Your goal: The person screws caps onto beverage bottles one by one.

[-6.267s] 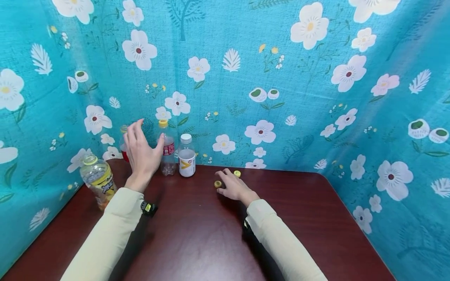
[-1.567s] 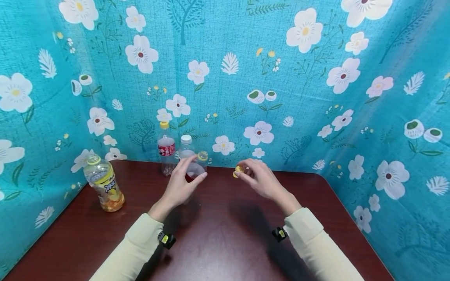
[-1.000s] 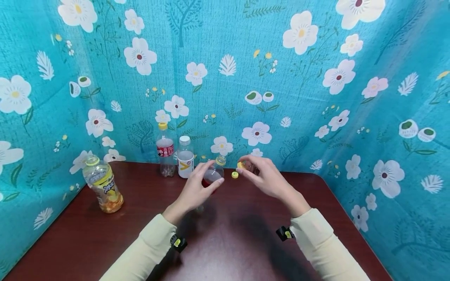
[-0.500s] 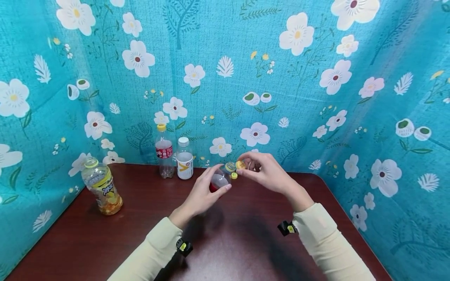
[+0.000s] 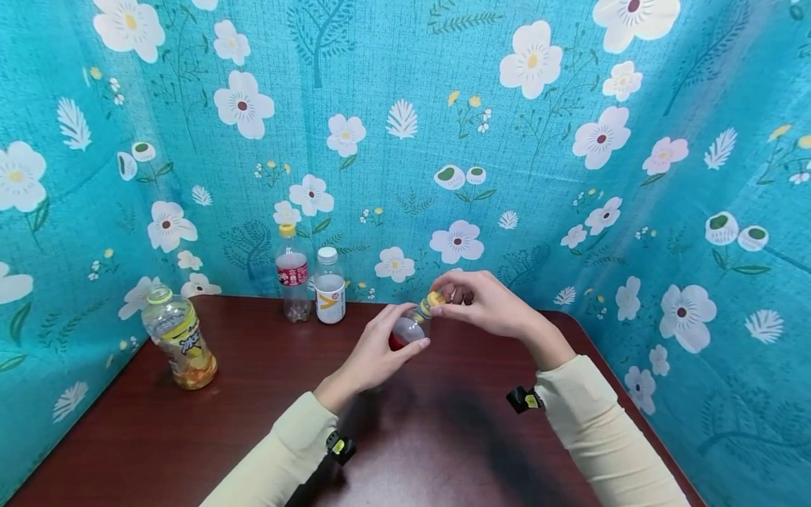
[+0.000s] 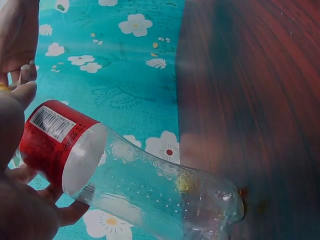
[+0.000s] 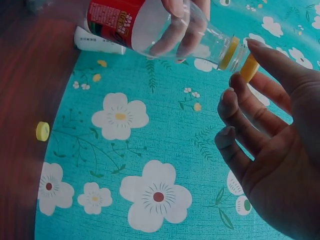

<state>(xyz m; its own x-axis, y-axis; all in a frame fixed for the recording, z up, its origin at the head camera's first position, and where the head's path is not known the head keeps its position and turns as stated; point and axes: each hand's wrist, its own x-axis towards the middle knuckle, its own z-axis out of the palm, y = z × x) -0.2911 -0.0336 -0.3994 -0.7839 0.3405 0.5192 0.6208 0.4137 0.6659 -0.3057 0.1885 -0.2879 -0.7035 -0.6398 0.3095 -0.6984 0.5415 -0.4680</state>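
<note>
My left hand (image 5: 372,351) grips a clear plastic cola bottle (image 5: 410,329) with a red label, fingers and thumb around its upper body. The bottle leans to the right in the head view; its transparent lower part (image 6: 150,185) shows in the left wrist view. My right hand (image 5: 488,304) pinches a yellow bottle cap (image 7: 249,68) between thumb and index finger. The cap is right at the bottle's mouth, roughly in line with it, just beyond the yellow neck ring (image 7: 229,52). The other right fingers curl loosely below the cap.
Another yellow cap (image 7: 42,131) lies near the table's back edge. A capped red-label bottle (image 5: 293,274) and a white-capped bottle (image 5: 330,292) stand at the back. An uncapped yellow-label bottle (image 5: 184,341) stands at left on the brown table (image 5: 266,422). A floral curtain (image 5: 380,176) borders it.
Both hands were empty at first. The left has since gripped the cola bottle and carried it right; the right has picked up a cap. Over the last second the mouth has come up to the cap.
</note>
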